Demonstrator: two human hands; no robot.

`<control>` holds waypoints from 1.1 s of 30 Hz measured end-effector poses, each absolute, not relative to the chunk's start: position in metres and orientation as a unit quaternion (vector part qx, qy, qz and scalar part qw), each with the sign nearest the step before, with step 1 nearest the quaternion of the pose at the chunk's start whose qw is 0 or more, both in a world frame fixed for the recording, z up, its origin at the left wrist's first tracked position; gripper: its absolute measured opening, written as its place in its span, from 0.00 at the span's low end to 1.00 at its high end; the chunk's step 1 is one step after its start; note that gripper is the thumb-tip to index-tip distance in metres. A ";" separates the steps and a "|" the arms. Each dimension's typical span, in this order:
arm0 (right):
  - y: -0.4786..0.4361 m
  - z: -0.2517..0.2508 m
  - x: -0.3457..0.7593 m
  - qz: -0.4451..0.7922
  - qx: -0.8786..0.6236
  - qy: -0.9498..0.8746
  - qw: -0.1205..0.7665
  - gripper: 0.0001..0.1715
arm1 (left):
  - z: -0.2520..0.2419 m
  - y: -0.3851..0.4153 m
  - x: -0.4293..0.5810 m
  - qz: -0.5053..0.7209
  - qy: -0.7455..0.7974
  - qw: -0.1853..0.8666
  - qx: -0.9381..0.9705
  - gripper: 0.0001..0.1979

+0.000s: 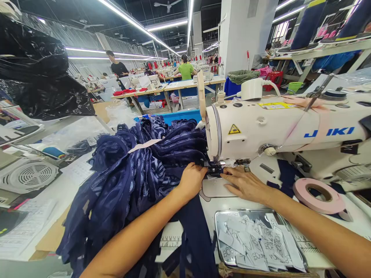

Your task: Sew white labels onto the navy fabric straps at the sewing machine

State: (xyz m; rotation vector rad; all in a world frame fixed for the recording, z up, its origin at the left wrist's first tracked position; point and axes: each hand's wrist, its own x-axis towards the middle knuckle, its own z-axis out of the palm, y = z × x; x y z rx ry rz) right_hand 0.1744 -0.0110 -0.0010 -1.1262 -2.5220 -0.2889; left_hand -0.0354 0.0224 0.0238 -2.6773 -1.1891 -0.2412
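Note:
A white sewing machine reaches in from the right, its needle area above a small metal plate. Just left of the presser foot, my left hand is closed on navy fabric, which hangs down over the table's front edge. On the other side of the foot, my right hand lies with its fingers stretched out, fingertips at the fabric by the needle. A large heap of navy garments with lighter blue patterned parts lies beyond my left forearm.
A metal tray of white printed labels stands near the front edge. Pink tape lies at right, a black plastic bag hangs at left. Papers lie left. People sit and stand at machines further back.

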 end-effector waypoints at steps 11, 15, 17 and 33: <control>-0.011 -0.007 0.167 -0.074 -0.418 -0.881 0.211 0.17 | 0.020 0.025 -0.028 -0.154 -0.293 0.142 -0.933 0.09; -0.005 -0.012 0.173 -0.035 -0.414 -0.878 0.238 0.17 | 0.012 0.025 -0.022 -0.137 -0.255 0.174 -0.941 0.10; -0.002 -0.015 0.176 -0.006 -0.406 -0.876 0.259 0.17 | 0.008 0.027 -0.021 -0.139 -0.247 0.182 -0.942 0.11; -0.005 -0.004 0.179 -0.095 -0.349 -0.903 0.232 0.19 | 0.012 0.015 -0.027 -0.105 -0.232 0.176 -0.951 0.11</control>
